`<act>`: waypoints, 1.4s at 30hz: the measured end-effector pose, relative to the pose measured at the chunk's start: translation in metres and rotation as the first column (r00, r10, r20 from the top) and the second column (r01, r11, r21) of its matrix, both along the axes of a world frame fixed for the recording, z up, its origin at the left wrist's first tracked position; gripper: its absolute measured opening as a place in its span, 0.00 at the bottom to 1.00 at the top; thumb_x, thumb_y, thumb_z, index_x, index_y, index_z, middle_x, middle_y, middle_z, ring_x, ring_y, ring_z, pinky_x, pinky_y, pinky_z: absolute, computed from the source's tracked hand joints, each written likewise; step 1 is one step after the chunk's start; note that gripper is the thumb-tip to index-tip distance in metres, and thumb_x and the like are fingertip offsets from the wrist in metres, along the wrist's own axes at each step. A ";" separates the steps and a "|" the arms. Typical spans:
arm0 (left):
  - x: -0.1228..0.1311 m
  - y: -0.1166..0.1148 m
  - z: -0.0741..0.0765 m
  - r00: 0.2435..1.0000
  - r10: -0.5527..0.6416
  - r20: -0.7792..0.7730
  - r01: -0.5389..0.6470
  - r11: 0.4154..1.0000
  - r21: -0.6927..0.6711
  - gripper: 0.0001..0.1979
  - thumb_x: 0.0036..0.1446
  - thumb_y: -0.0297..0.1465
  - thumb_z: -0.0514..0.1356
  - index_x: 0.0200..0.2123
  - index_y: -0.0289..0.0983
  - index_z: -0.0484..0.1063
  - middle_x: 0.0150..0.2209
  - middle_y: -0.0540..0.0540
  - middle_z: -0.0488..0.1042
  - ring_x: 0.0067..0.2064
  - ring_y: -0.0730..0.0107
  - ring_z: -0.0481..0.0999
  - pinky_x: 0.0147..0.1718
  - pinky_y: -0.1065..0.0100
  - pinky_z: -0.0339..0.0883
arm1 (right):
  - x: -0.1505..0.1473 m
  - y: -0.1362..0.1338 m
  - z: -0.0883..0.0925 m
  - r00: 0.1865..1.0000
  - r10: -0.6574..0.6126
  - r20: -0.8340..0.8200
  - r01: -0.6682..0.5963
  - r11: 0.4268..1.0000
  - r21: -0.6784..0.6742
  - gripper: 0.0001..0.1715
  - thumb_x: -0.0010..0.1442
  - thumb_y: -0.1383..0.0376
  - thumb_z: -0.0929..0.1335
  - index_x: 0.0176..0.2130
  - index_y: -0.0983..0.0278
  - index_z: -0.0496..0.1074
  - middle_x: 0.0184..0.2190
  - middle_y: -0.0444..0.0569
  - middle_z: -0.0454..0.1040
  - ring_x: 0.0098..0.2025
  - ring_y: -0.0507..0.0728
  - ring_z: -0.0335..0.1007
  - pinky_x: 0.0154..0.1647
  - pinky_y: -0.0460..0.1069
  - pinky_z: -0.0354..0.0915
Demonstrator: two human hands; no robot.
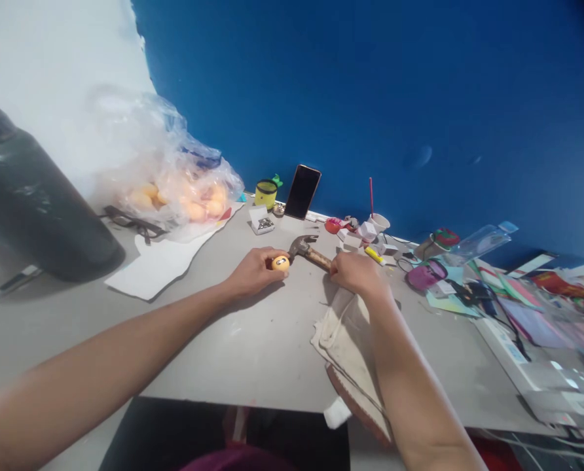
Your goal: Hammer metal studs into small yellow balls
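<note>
Between the fingers of my left hand (255,273) is a small orange ping-pong ball (280,263) with a dark mark on its upper side. My left hand is closed around it, just above the table. A claw hammer (317,258) with a worn wooden handle lies across the middle, its metal head just right of the ball. My right hand (358,271) grips the handle's far end. Below that hand, partly covered by my right forearm, lies a cream fabric item (346,330) with a brown edge.
A dark bottle (41,203) stands at left, beside glasses (132,222) and a clear bag (184,186) of several orange balls. A phone (302,191) leans on the blue wall. Small boxes, a paper cup (379,222), a purple pouch (427,275) and papers crowd the right.
</note>
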State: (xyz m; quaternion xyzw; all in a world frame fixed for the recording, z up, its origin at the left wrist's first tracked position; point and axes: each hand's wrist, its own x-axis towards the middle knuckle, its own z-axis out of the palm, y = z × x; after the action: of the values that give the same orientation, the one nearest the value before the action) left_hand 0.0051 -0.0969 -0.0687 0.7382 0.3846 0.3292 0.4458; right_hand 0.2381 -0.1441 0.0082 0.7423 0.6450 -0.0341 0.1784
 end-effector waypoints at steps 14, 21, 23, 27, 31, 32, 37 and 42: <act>0.001 -0.001 -0.004 0.999 0.011 0.032 -0.011 1.000 -0.008 0.18 0.48 0.35 0.66 0.44 0.38 0.82 0.47 0.43 0.82 0.44 0.57 0.80 0.42 0.62 0.76 | 0.002 0.000 -0.006 0.997 0.012 0.075 -0.013 1.000 0.006 0.15 0.61 0.68 0.70 0.47 0.61 0.82 0.43 0.56 0.84 0.47 0.64 0.81 0.40 0.49 0.67; 0.001 -0.002 -0.003 1.000 -0.003 0.028 0.003 1.000 -0.009 0.18 0.48 0.34 0.65 0.43 0.38 0.83 0.46 0.43 0.82 0.43 0.58 0.80 0.42 0.63 0.75 | -0.002 0.003 -0.015 0.993 0.053 0.101 -0.054 0.999 0.004 0.19 0.62 0.70 0.68 0.51 0.63 0.81 0.45 0.61 0.83 0.49 0.66 0.81 0.43 0.51 0.68; 0.002 -0.003 -0.003 0.999 0.000 0.033 0.000 1.000 -0.015 0.18 0.48 0.34 0.65 0.43 0.38 0.83 0.46 0.43 0.82 0.43 0.58 0.80 0.40 0.63 0.76 | -0.004 0.003 -0.016 0.994 0.060 0.094 -0.059 0.998 -0.010 0.19 0.62 0.70 0.68 0.51 0.63 0.81 0.45 0.61 0.83 0.49 0.66 0.81 0.43 0.51 0.68; 0.003 -0.005 -0.003 0.999 0.009 0.037 -0.008 1.000 -0.026 0.18 0.48 0.34 0.65 0.43 0.37 0.83 0.46 0.43 0.82 0.43 0.58 0.80 0.39 0.64 0.76 | -0.008 0.004 -0.018 0.994 0.067 0.082 -0.066 0.998 -0.014 0.19 0.65 0.70 0.66 0.52 0.63 0.80 0.44 0.61 0.83 0.50 0.65 0.81 0.43 0.50 0.68; 0.003 -0.005 -0.004 0.999 0.014 0.043 -0.012 0.999 -0.031 0.18 0.48 0.33 0.65 0.43 0.38 0.82 0.46 0.43 0.82 0.43 0.59 0.80 0.38 0.64 0.76 | -0.013 0.004 -0.018 0.997 0.066 0.046 -0.065 0.998 -0.017 0.18 0.66 0.69 0.66 0.52 0.64 0.81 0.45 0.61 0.82 0.50 0.64 0.80 0.42 0.50 0.67; 0.003 -0.005 -0.004 0.999 0.013 0.041 -0.012 0.999 -0.030 0.17 0.48 0.33 0.64 0.43 0.38 0.82 0.46 0.43 0.82 0.42 0.60 0.80 0.38 0.65 0.75 | -0.015 0.004 -0.017 0.997 0.069 0.018 -0.069 0.997 -0.022 0.18 0.65 0.68 0.66 0.51 0.63 0.81 0.46 0.60 0.82 0.50 0.64 0.79 0.41 0.49 0.66; 0.003 -0.006 -0.003 1.000 0.006 0.030 -0.005 1.000 -0.025 0.17 0.48 0.33 0.64 0.43 0.37 0.82 0.47 0.43 0.81 0.42 0.60 0.80 0.37 0.66 0.75 | -0.017 0.002 -0.011 0.988 0.085 -0.127 -0.091 0.995 -0.042 0.15 0.63 0.69 0.68 0.46 0.60 0.82 0.50 0.54 0.81 0.47 0.60 0.77 0.37 0.48 0.61; 0.004 -0.008 0.001 0.999 0.014 0.031 -0.012 0.999 -0.043 0.17 0.48 0.32 0.64 0.43 0.37 0.82 0.48 0.43 0.82 0.42 0.60 0.81 0.37 0.66 0.75 | -0.013 0.004 -0.015 0.932 0.170 -0.319 -0.164 0.985 0.043 0.11 0.62 0.69 0.68 0.41 0.62 0.82 0.44 0.50 0.82 0.44 0.57 0.76 0.37 0.47 0.60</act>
State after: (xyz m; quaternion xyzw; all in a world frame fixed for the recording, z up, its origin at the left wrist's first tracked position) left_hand 0.0090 -0.1048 -0.0682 0.7207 0.3894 0.3352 0.4654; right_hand 0.2247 -0.1405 -0.0068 0.6706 0.7264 -0.1343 0.0672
